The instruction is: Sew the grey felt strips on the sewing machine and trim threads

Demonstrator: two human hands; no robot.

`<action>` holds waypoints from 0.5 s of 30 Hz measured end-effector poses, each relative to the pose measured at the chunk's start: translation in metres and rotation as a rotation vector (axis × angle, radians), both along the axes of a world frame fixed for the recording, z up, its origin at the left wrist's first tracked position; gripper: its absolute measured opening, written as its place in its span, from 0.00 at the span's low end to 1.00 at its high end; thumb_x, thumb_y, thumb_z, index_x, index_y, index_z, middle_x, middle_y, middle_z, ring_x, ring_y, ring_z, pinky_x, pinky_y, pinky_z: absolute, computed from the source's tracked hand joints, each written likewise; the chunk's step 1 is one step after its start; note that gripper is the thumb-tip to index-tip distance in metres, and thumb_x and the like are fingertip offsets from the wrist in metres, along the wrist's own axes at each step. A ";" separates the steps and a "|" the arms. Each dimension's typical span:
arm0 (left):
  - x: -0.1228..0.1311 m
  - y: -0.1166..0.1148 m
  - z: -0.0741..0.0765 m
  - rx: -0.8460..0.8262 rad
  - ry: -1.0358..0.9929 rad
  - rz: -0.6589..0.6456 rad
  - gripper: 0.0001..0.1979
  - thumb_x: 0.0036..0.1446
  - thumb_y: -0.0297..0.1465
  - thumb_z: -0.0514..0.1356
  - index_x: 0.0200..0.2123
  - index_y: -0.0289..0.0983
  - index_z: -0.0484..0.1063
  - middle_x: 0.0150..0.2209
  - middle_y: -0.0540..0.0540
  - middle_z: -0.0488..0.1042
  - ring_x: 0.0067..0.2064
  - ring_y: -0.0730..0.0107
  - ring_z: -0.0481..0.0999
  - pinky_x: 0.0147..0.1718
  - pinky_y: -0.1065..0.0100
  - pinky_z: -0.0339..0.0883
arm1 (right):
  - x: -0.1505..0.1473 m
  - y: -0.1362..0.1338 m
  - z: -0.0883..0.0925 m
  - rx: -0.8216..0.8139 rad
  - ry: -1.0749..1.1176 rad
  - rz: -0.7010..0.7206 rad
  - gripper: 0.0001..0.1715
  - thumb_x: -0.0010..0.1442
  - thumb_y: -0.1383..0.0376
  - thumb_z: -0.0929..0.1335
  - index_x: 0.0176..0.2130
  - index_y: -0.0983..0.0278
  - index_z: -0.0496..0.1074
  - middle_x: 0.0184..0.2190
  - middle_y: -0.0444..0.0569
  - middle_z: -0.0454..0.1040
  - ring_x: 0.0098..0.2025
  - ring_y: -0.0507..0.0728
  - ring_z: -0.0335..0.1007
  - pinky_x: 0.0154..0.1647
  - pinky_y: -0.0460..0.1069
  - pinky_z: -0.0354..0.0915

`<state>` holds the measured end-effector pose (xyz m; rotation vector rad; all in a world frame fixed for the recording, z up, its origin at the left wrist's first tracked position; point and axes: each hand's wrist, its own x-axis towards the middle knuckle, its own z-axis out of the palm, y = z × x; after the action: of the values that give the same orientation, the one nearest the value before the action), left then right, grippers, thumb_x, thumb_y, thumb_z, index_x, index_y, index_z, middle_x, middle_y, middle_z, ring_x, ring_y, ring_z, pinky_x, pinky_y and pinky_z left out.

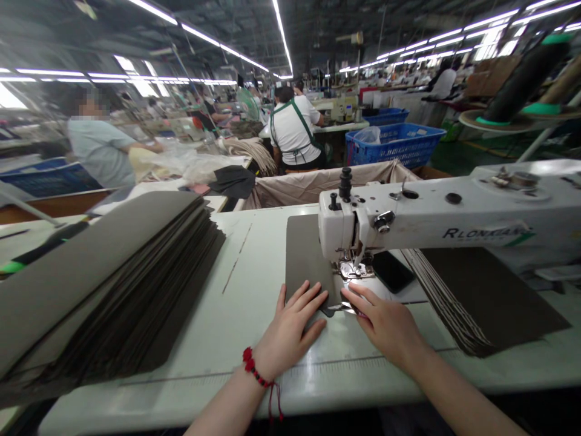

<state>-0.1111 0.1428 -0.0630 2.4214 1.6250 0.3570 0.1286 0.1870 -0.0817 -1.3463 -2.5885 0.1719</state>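
And here we are at the sewing machine (pixel 431 212), a long white arm reaching over the counter (pixel 254 266)! The left hand (pixel 288 330), red cord bracelet (pixel 249 358) on the wrist, lies open and flat, fingers spread on a dark grey panel (pixel 308 260), whose far end runs in under the presser foot (pixel 356 270). Right beside it, the right hand (pixel 385 324) comes in with its fingers curved over small silver snips (pixel 340 309) at the panel's near edge, and from this angle you can't tell whether it's actually gripping them. Just past the foot, a black phone (pixel 393 271) lies on the machine bed. Off to the left, a big fanned stack of panels (pixel 113 284) sprawls across the counter, and to the right, a second stack (pixel 481 297) sits under the machine arm. Further out, a co-worker in a green apron (pixel 290 127) sits with their back to us beside blue crates (pixel 394 145), and another co-worker (pixel 100 145) in a pale shirt leans over a counter on the left!
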 end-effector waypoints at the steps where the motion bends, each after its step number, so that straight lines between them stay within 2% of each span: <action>1: 0.000 0.000 0.000 0.008 0.003 0.005 0.26 0.67 0.37 0.51 0.66 0.48 0.51 0.67 0.48 0.54 0.68 0.56 0.49 0.64 0.42 0.32 | 0.000 0.000 0.000 0.001 0.001 0.001 0.32 0.63 0.68 0.61 0.64 0.49 0.56 0.65 0.40 0.57 0.47 0.56 0.72 0.40 0.52 0.70; 15: 0.004 0.002 -0.005 0.043 0.066 0.065 0.31 0.67 0.42 0.47 0.69 0.42 0.41 0.69 0.44 0.46 0.69 0.57 0.43 0.65 0.46 0.35 | 0.001 0.001 -0.001 0.019 0.022 0.004 0.33 0.62 0.69 0.62 0.63 0.49 0.57 0.63 0.41 0.60 0.46 0.56 0.73 0.39 0.51 0.71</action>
<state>-0.1074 0.1444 -0.0684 2.4406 1.7442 0.3282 0.1294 0.1877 -0.0823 -1.3257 -2.5682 0.1610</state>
